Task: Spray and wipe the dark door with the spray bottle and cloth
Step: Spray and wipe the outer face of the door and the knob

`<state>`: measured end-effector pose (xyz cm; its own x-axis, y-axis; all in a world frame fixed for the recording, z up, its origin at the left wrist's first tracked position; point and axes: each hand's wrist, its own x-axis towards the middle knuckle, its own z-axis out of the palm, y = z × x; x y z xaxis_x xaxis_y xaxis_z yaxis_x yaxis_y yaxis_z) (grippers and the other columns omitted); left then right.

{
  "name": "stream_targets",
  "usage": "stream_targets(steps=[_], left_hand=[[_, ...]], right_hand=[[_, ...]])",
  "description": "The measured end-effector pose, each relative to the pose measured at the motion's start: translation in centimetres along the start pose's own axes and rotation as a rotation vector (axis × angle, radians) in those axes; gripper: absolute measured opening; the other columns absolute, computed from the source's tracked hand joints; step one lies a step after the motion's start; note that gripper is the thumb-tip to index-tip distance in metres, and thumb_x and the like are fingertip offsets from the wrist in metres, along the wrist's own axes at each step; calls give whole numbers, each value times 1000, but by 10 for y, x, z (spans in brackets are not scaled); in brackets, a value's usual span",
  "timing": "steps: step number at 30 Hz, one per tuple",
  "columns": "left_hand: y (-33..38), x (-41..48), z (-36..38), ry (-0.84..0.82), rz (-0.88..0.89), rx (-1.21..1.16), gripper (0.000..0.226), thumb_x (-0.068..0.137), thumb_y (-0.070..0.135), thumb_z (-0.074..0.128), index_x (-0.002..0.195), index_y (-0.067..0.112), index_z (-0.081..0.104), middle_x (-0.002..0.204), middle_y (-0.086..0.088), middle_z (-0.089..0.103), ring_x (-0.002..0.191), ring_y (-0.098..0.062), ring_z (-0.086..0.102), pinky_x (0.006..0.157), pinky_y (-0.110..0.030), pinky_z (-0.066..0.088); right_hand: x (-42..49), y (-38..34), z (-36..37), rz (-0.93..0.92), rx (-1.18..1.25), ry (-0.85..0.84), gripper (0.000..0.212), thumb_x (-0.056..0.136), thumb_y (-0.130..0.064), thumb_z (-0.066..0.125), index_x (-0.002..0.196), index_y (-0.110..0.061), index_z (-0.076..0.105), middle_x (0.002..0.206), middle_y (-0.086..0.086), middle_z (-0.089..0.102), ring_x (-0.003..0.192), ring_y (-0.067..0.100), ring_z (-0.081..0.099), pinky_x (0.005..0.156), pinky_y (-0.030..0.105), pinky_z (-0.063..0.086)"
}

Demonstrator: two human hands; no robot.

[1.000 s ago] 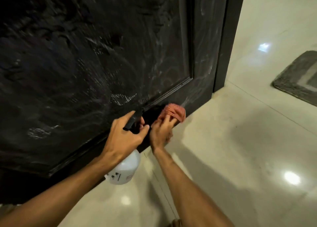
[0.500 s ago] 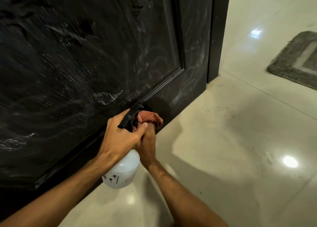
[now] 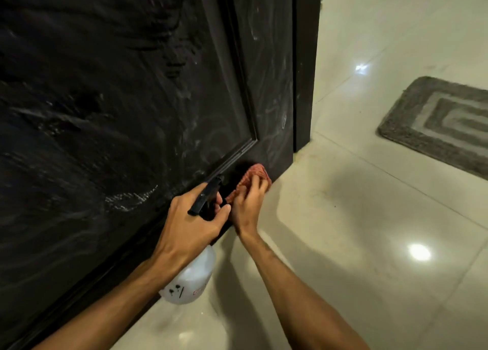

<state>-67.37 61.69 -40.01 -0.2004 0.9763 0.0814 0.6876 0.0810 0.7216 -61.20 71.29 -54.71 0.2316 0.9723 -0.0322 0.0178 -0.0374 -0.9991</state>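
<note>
Hands sit close together, low by the bottom rail of the dark door. Left hand wraps the black trigger head of the spray bottle. The white body hangs below the wrist, and the nozzle points up and away from the hand toward the door. Right hand holds the bunched red cloth, fingers curled over it, pushing it against the door just ahead of the fingertips.

Cloth lies just beyond and right of the left hand, touching the door face under the panel moulding, near the door's right corner. Key relation: the rail's long axis runs left-right past both hands, and the right hand is the nearer one, in contact through the cloth. Smeary streaks show above and left of the hands.

Right forearm comes in from below, wrist bent slightly up. Left forearm slants in from lower left, close alongside the door.

Likely step: wiping the lower rail. Next stroke probably calls for a sideways sweep along it, bottle held clear. Floor lies under and right of the hands. Grey mat sits well apart, far right.
</note>
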Motion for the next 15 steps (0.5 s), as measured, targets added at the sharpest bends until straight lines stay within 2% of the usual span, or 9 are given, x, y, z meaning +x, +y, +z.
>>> stream_targets(steps=[3, 4, 5, 7, 8, 10, 12, 14, 15], left_hand=[[4, 15, -4, 35, 13, -11, 14, 85, 14, 81, 83, 18, 67, 74, 3, 70, 69, -10, 70, 66, -37, 61], [5, 18, -6, 34, 12, -5, 15, 85, 14, 81, 83, 18, 67, 73, 3, 70, 68, -9, 69, 65, -34, 61], [6, 19, -8, 33, 12, 8, 16, 86, 15, 81, 82, 18, 66, 72, 3, 70, 66, -8, 69, 64, -31, 59], [8, 22, -12, 24, 9, 21, 16, 86, 15, 81, 81, 18, 66, 71, 5, 69, 64, -7, 67, 60, -24, 55], [8, 24, -12, 12, -2, 19, 16, 86, 15, 81, 81, 18, 66, 71, 6, 69, 63, -7, 67, 60, -20, 53], [6, 28, -8, 12, -21, 3, 16, 85, 13, 82, 81, 17, 67, 72, 6, 69, 62, -8, 67, 60, -16, 52], [5, 33, 0, 8, -33, -7, 16, 84, 11, 82, 81, 17, 67, 73, 5, 69, 61, -7, 66, 60, -15, 51], [8, 35, 10, -22, -26, -13, 17, 85, 11, 82, 80, 17, 67, 71, 4, 69, 61, -6, 64, 59, -14, 49], [9, 37, 14, -30, -21, -15, 17, 85, 12, 82, 80, 17, 67, 71, 4, 69, 60, -7, 65, 58, -15, 49]], right_hand=[[-12, -8, 5, -360, -74, -94, 33, 99, -16, 51, 127, -3, 60, 131, 15, 45, 123, 27, 51, 106, 39, 44], [-9, 3, 8, -302, -116, -10, 30, 99, -10, 52, 128, -6, 60, 133, 14, 46, 125, 30, 51, 107, 45, 43], [-3, 12, 11, -97, -134, 93, 34, 100, -6, 49, 132, -7, 59, 138, 16, 46, 130, 33, 48, 111, 46, 38], [6, 15, 16, 242, -107, 196, 41, 101, -4, 45, 142, -4, 52, 146, 22, 41, 138, 39, 41, 115, 37, 29], [6, 10, 17, 159, -125, 182, 40, 101, -6, 46, 141, -4, 52, 144, 22, 41, 136, 38, 43, 114, 35, 32], [0, 0, 14, -231, -137, 69, 29, 98, -6, 54, 127, -7, 59, 130, 15, 45, 118, 28, 53, 101, 37, 44], [5, 1, 12, -452, -136, 37, 29, 93, 3, 59, 120, -5, 62, 123, 12, 47, 110, 14, 51, 97, 23, 42], [30, 23, 13, -240, -130, 200, 38, 96, -5, 49, 132, -11, 62, 132, 10, 48, 123, 19, 53, 105, 25, 39], [46, 29, 10, 38, -73, 277, 43, 99, -9, 45, 139, -13, 58, 140, 14, 46, 131, 29, 51, 109, 33, 39]])
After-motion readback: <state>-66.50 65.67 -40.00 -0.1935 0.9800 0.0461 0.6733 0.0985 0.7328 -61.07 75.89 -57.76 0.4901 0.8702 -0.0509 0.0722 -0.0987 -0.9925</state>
